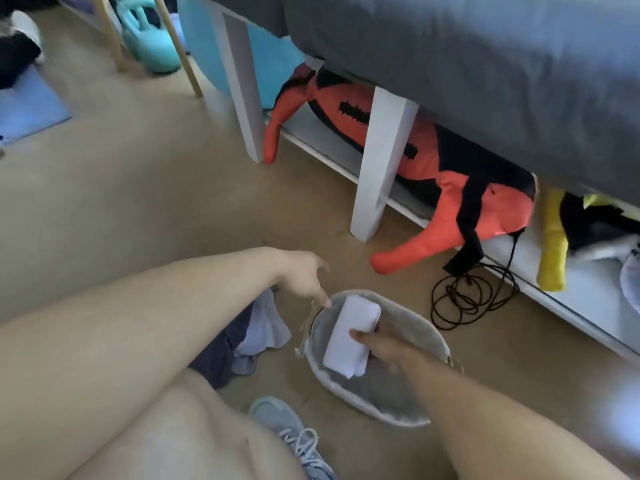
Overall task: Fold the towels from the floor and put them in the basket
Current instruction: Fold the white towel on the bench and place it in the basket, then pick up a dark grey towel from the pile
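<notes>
Home bedroom, prob a kid's rm. Bed (485,64) w/ grey cover fills 1–3 o'clock; white bed legs (381,161) stand on tan floor (138,202). Under bed, on a low white shelf (571,296): orange/black plush toy (485,202), yellow/black soft toy (554,244) beside it at 3 o'clock. Teal plush (152,39) at 11 o'clock betw thin wooden legs (180,46). Blue mat (31,109) at 10 o'clock. Coiled black cable (467,299) near centre. Loose clothes (249,337) on floor next to a small fabric basket (408,320) at 6 o'clock.
</notes>
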A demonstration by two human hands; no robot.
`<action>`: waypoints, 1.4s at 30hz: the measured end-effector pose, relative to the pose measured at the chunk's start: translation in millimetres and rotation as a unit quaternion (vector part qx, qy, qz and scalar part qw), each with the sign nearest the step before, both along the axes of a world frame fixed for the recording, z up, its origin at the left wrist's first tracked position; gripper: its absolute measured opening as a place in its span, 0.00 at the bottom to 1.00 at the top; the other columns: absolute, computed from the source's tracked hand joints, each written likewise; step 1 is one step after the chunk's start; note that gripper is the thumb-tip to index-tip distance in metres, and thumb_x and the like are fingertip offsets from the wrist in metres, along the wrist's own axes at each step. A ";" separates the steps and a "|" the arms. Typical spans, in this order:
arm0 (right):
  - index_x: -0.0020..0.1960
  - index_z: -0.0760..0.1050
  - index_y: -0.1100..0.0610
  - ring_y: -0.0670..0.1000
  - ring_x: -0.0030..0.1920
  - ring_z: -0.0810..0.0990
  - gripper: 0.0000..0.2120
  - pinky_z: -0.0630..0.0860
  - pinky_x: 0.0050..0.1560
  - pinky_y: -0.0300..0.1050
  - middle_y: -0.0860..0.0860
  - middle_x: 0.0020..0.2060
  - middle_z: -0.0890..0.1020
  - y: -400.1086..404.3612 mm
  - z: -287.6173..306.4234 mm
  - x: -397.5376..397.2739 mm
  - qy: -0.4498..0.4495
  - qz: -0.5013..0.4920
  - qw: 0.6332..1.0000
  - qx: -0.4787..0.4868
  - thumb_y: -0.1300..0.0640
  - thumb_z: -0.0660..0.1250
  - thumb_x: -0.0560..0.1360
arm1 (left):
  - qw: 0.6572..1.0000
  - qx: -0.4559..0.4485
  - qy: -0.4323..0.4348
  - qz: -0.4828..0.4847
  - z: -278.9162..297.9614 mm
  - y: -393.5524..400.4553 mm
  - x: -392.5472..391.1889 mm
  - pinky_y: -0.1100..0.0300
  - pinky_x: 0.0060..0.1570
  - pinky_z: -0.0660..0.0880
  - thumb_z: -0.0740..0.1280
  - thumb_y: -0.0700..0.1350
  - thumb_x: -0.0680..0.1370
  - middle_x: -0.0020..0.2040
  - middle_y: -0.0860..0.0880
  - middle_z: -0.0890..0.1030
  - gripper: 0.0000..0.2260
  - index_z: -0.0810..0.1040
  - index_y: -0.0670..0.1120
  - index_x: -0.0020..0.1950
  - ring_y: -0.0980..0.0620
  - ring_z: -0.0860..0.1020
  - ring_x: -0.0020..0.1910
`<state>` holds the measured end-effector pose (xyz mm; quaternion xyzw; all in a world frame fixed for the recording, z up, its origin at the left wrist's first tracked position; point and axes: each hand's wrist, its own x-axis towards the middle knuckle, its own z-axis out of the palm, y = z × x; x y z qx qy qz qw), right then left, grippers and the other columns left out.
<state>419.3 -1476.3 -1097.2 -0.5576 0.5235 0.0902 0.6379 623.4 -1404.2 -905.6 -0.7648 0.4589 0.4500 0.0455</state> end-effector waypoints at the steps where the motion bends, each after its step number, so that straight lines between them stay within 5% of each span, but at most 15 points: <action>1: 0.72 0.68 0.60 0.56 0.63 0.79 0.36 0.77 0.63 0.55 0.55 0.65 0.79 3.2 -17.1 0.2 -0.001 -0.023 0.999 0.022 0.44 0.75 0.71 | 1.000 0.008 0.011 0.006 -2.7 0.7 2.7 0.52 0.72 0.68 0.72 0.56 0.77 0.79 0.47 0.65 0.37 0.59 0.48 0.81 0.45 0.67 0.75; 4: 0.76 0.62 0.60 0.58 0.69 0.74 0.40 0.73 0.68 0.56 0.54 0.72 0.72 16.3 -39.0 5.5 0.001 -0.071 0.997 0.042 0.41 0.70 0.73 | 0.999 0.017 0.032 0.034 -6.3 2.2 13.8 0.53 0.71 0.68 0.73 0.57 0.76 0.77 0.48 0.67 0.37 0.61 0.49 0.80 0.46 0.68 0.74; 9: 0.76 0.62 0.61 0.62 0.69 0.72 0.26 0.73 0.67 0.60 0.57 0.73 0.70 20.8 -50.4 18.8 0.041 -0.134 0.988 0.061 0.51 0.60 0.83 | 0.997 0.038 0.031 0.063 -18.9 7.0 31.1 0.55 0.72 0.66 0.72 0.56 0.76 0.76 0.48 0.69 0.35 0.62 0.49 0.80 0.47 0.69 0.73; 16: 0.73 0.68 0.61 0.63 0.63 0.76 0.22 0.77 0.61 0.62 0.59 0.68 0.76 23.5 -73.7 24.5 0.070 -0.132 0.988 0.035 0.53 0.63 0.82 | 0.996 0.054 0.062 0.042 -31.9 -2.9 24.7 0.52 0.72 0.68 0.72 0.58 0.75 0.74 0.49 0.71 0.36 0.63 0.51 0.80 0.48 0.71 0.71; 19: 0.72 0.68 0.61 0.61 0.63 0.77 0.25 0.77 0.60 0.55 0.58 0.66 0.77 22.2 -54.3 23.6 0.104 -0.066 0.987 -0.102 0.52 0.68 0.78 | 0.996 0.048 0.057 0.042 -32.2 -6.1 24.3 0.52 0.71 0.69 0.73 0.58 0.75 0.73 0.48 0.73 0.36 0.63 0.51 0.79 0.48 0.72 0.70; 24: 0.60 0.68 0.51 0.52 0.54 0.77 0.17 0.75 0.47 0.50 0.48 0.56 0.75 38.8 -11.6 2.1 0.067 0.111 0.915 -0.382 0.45 0.67 0.77 | 0.997 0.043 0.049 0.046 -30.2 -7.1 24.5 0.53 0.71 0.69 0.73 0.58 0.76 0.73 0.49 0.74 0.35 0.64 0.52 0.79 0.48 0.72 0.70; 27: 0.65 0.68 0.50 0.51 0.58 0.77 0.20 0.75 0.55 0.48 0.48 0.59 0.75 48.1 -17.3 0.9 0.053 0.228 0.909 -0.344 0.44 0.67 0.77 | 0.997 0.060 0.042 0.032 -29.6 -4.8 23.4 0.53 0.71 0.68 0.71 0.57 0.77 0.74 0.50 0.72 0.35 0.63 0.51 0.80 0.47 0.71 0.71; 31: 0.68 0.64 0.53 0.54 0.62 0.76 0.22 0.74 0.59 0.50 0.51 0.64 0.71 47.7 -18.2 9.8 0.102 0.244 0.921 -0.285 0.48 0.67 0.79 | 0.996 0.067 0.046 0.040 -25.4 -2.9 25.9 0.50 0.72 0.68 0.71 0.56 0.77 0.75 0.50 0.72 0.34 0.63 0.51 0.79 0.46 0.70 0.72; 38: 0.60 0.74 0.49 0.52 0.51 0.82 0.12 0.76 0.49 0.46 0.48 0.53 0.83 37.7 12.3 29.2 0.099 0.235 0.868 -0.426 0.45 0.58 0.82 | 0.990 0.045 0.069 0.113 -15.3 10.2 43.4 0.47 0.71 0.70 0.72 0.56 0.77 0.73 0.48 0.73 0.30 0.68 0.51 0.76 0.45 0.72 0.70; 42: 0.51 0.75 0.48 0.50 0.44 0.81 0.06 0.75 0.43 0.46 0.44 0.44 0.82 38.6 36.8 53.8 -0.002 0.188 0.875 -0.445 0.50 0.60 0.81 | 0.984 0.009 0.061 0.168 -9.5 24.8 63.4 0.47 0.67 0.74 0.72 0.54 0.77 0.66 0.48 0.76 0.22 0.75 0.51 0.70 0.46 0.73 0.68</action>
